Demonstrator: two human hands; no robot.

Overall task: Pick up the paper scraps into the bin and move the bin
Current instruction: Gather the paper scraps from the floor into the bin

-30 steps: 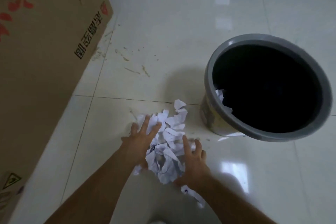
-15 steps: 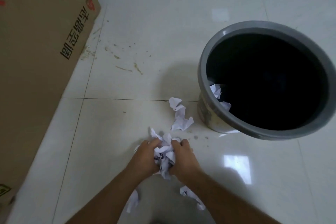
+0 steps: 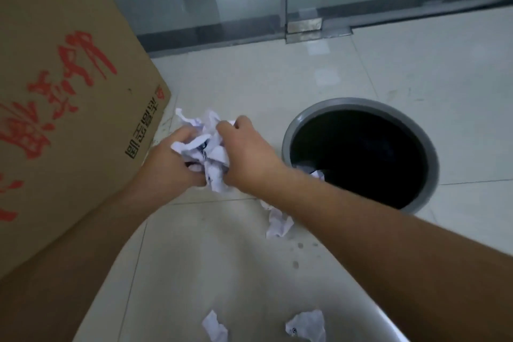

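White crumpled paper scraps [image 3: 206, 151] sit bunched between my left hand [image 3: 169, 159] and right hand [image 3: 245, 155], both clamped around the wad. Light, soft and springy, it needs cupping from underneath. Right of my grip, the grey bin [image 3: 427, 144] gapes; loose scraps [image 3: 277, 223] lie below.

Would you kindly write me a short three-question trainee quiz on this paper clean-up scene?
1. True or false: the wad of paper scraps is already inside the bin.
2. How many loose scraps lie on the floor, outside the bin?
3. On which side of the hands does the cardboard box stand? A) left B) right

Key
1. False: the left hand and right hand hold it together, left of the bin.
2. Three: one by the bin, two nearer the person.
3. A
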